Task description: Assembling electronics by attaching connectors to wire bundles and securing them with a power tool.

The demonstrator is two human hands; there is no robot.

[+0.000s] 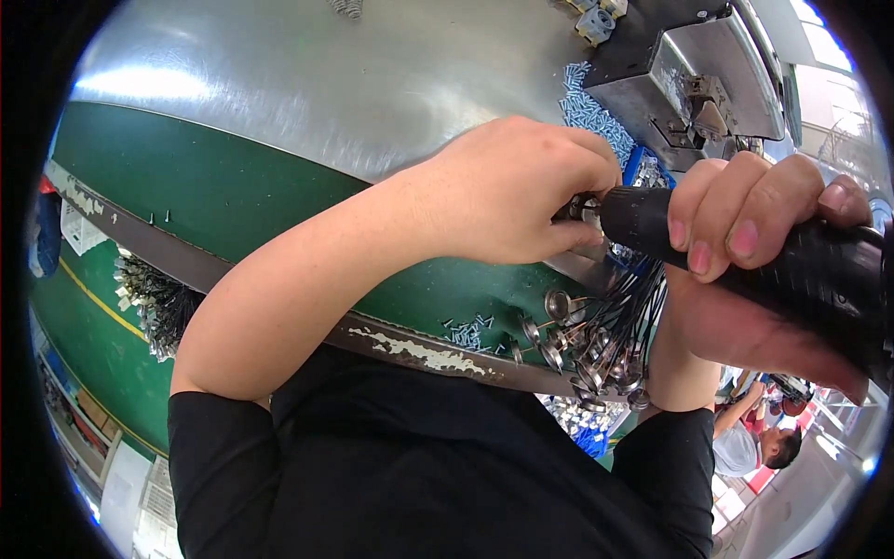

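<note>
Left hand (521, 191): pinched together at thumb and fingertips on a small part (579, 207), with knuckles turned up and forearm laid slantwise over the front of the table.
Right hand (745, 219): clamped around a black tool (643, 214), curled over its top side.
Small part: between left thumb and fingers, just in front of the tool's narrow end; dark, mostly hidden by the hand; cannot tell whether touching the tool.
Black tool: thick and round, pointed left toward the small part, reaching back toward the right rim of the view.
Table: shiny metal sheet (279, 112) at the back, green mat (233, 177) nearer, worn edge (419, 349) with patchy paint in front.
Screws: a big heap (589, 112) beyond the left hand; a smaller pile (470, 333) on the mat near the edge; two single screws (168, 216) well apart at left.
Round metal caps (559, 306): clustered at the front edge near the right forearm, beside black wires (638, 298).
Blue tray (633, 166): next to the big heap, filled with small pieces.
Machine (717, 84): boxy, metal, beyond the black tool.
Wire bundle (154, 307): below the table at left, pale at the ends.
Co-worker (759, 447): in the background at right, in a light top.
</note>
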